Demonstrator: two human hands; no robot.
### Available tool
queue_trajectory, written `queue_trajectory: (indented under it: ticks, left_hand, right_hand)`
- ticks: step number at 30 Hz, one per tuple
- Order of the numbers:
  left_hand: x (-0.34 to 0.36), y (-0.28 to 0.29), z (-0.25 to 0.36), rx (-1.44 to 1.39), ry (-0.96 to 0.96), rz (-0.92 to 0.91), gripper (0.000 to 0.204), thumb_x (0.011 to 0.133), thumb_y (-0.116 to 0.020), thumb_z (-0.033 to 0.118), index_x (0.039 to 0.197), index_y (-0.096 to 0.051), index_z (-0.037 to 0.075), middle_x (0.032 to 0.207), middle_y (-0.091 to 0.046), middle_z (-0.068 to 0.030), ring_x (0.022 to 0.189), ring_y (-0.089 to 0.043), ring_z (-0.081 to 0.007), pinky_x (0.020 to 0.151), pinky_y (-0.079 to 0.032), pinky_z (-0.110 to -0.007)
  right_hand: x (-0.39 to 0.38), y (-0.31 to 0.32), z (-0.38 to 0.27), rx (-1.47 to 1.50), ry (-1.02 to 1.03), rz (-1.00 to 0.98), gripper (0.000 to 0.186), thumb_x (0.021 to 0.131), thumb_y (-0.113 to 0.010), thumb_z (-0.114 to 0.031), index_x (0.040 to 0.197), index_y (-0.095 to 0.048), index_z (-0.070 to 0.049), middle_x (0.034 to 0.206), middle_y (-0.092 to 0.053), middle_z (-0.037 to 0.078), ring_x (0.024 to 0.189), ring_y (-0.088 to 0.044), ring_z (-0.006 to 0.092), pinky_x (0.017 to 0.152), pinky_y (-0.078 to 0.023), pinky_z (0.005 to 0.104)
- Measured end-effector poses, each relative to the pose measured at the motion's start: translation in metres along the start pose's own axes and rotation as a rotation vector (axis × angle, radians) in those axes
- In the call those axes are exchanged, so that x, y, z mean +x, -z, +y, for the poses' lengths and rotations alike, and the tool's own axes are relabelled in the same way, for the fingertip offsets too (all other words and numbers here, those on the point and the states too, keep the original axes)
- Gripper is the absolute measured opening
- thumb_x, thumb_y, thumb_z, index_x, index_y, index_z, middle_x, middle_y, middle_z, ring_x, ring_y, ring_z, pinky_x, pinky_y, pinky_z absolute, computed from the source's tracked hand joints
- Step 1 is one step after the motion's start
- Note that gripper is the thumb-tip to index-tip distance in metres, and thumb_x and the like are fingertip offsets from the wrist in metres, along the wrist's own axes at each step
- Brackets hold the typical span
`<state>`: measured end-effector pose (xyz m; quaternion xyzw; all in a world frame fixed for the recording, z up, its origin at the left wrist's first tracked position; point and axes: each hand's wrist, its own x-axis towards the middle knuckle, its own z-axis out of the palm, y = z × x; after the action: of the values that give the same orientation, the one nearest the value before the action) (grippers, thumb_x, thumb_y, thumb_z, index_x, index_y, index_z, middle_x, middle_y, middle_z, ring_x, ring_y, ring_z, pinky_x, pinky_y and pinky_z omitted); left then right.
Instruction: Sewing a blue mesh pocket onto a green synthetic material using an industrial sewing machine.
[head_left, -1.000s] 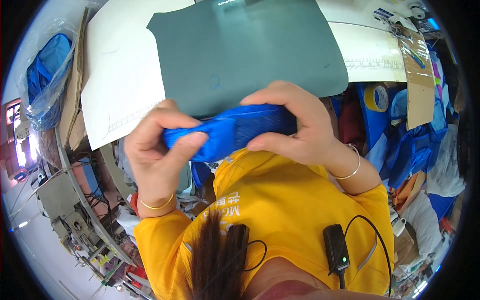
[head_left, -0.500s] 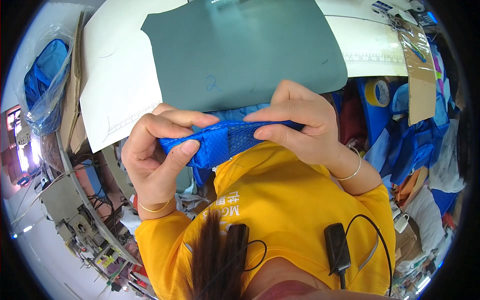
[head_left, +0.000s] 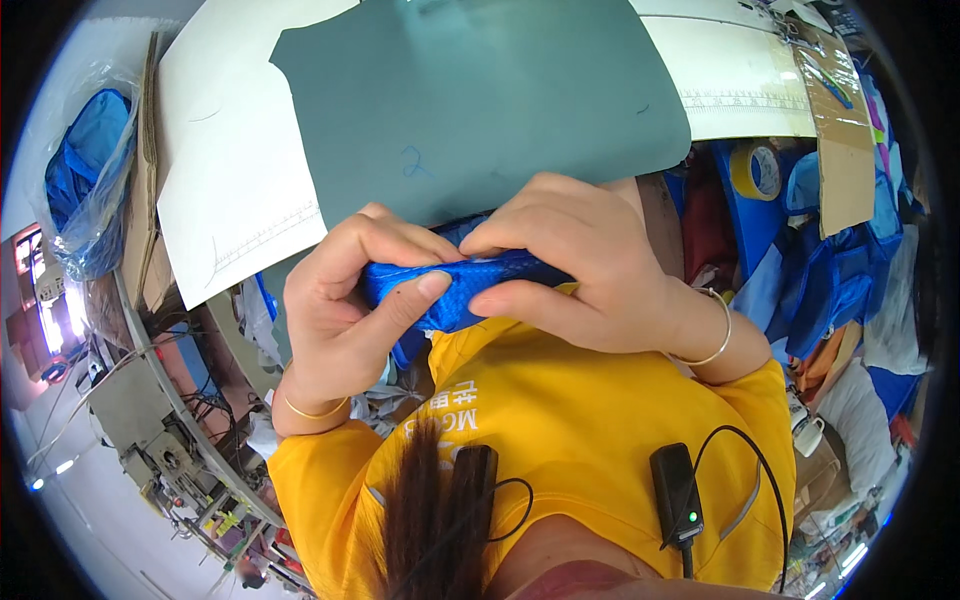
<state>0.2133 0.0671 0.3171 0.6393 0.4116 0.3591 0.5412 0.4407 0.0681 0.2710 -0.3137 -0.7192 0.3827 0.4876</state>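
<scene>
A piece of blue fabric (head_left: 455,302), partly mesh-like and folded along its upper edge, is held up between my two hands in front of my yellow shirt. My left hand (head_left: 350,295) pinches its left part, thumb on the near face and fingers behind. On the right side, my right hand (head_left: 580,265) grips the upper edge between thumb and fingers. The thumbs are close together near the fabric's middle. Both palms hide the fabric's outer ends, and what lies inside the fold cannot be seen.
Beyond my hands a dark green sheet (head_left: 480,110) lies on a white table (head_left: 235,150). A roll of yellow tape (head_left: 755,170) and blue fabric pieces (head_left: 835,285) are at the right. Far left hangs a clear bag (head_left: 95,235) with blue fabric; machinery (head_left: 170,460) stands below it.
My hands have come closer together, and the blue fabric between them is bunched shorter. The left hand has shifted right; the right hand now covers more of the fabric.
</scene>
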Motion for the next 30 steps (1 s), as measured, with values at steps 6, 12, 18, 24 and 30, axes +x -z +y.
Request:
queue_trajectory:
  ticks: [6, 12, 18, 24, 30]
  left_hand:
    - [-0.002, 0.007, 0.006, 0.145, 0.092, -0.098, 0.032, 0.086, -0.08, 0.004, 0.114, -0.064, -0.001, 0.104, -0.069, -0.0105, 0.092, -0.062, -0.0154, 0.085, -0.047, -0.028]
    - [-0.016, 0.009, -0.002, -0.012, 0.03, 0.147, 0.056, 0.088, -0.081, 0.024, 0.13, -0.058, -0.004, 0.111, -0.066, -0.0136, 0.104, -0.062, -0.0204, 0.091, -0.046, -0.03]
    - [-0.022, 0.002, -0.001, 0.46, -0.226, 0.177, 0.052, 0.077, -0.087, 0.035, 0.118, -0.076, 0.004, 0.091, -0.056, -0.006, 0.084, -0.051, -0.0205, 0.075, -0.041, -0.032]
    - [-0.015, 0.004, 0.009, 0.649, -0.178, 0.151, 0.039, 0.07, -0.09, 0.028, 0.102, -0.081, 0.008, 0.073, -0.044, 0.0022, 0.076, -0.041, -0.0182, 0.07, -0.033, -0.032]
    - [-0.019, 0.006, 0.004, 0.384, -0.129, 0.149, 0.026, 0.074, -0.087, 0.02, 0.096, -0.081, 0.006, 0.085, -0.064, -0.0029, 0.084, -0.049, -0.0183, 0.076, -0.038, -0.032]
  right_hand:
    - [0.003, 0.012, -0.009, -0.12, -0.091, -0.219, 0.018, 0.09, -0.075, -0.023, 0.094, -0.067, -0.008, 0.08, -0.067, 0.005, 0.073, -0.063, 0.0281, 0.063, -0.047, 0.0398]
    - [-0.009, 0.015, -0.004, 0.029, -0.101, -0.044, 0.014, 0.092, -0.074, -0.018, 0.097, -0.069, -0.006, 0.078, -0.064, 0.008, 0.068, -0.061, 0.0269, 0.061, -0.046, 0.0364]
    - [-0.016, 0.01, 0.002, 0.069, -0.108, -0.053, 0.013, 0.093, -0.074, -0.017, 0.096, -0.07, -0.006, 0.078, -0.064, 0.008, 0.068, -0.06, 0.0249, 0.06, -0.043, 0.0347]
    - [-0.02, 0.003, 0.002, 0.201, -0.154, -0.023, 0.011, 0.092, -0.075, -0.014, 0.096, -0.07, -0.005, 0.078, -0.063, 0.007, 0.067, -0.058, 0.0231, 0.059, -0.043, 0.034]
    - [-0.019, 0.004, -0.004, 0.259, -0.169, -0.137, 0.014, 0.095, -0.073, -0.01, 0.102, -0.069, 0.001, 0.087, -0.069, 0.01, 0.073, -0.062, 0.019, 0.066, -0.048, 0.0281]
